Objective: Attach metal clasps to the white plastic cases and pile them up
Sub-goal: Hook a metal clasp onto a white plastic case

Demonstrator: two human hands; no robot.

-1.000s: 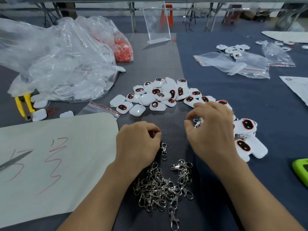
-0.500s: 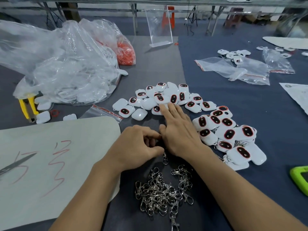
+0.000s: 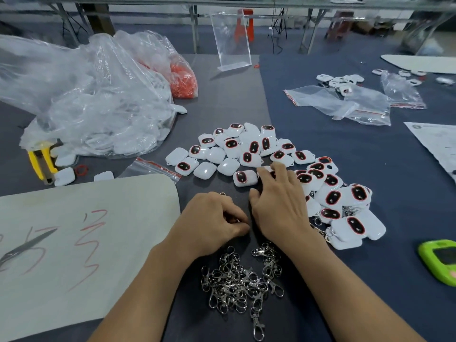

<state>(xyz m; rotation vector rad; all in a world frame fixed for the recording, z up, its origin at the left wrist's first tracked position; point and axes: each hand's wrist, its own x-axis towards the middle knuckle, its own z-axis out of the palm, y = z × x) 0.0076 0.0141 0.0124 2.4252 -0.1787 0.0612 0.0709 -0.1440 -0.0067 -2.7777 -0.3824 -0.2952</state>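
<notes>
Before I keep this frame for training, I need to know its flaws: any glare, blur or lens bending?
Head view: even, soft light with faint shadows; white highlights glare on the big clear plastic bag and the glossy white plastic cases; wide-angle bending tilts the far table legs; the heap of silver metal clasps is sharp, the background softer.

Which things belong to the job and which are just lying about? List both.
In use: white plastic cases, heap of metal clasps, pile of finished cases.
Lying about: scissors, yellow tool, green device, clear acrylic stand, bag of orange bands.
</notes>
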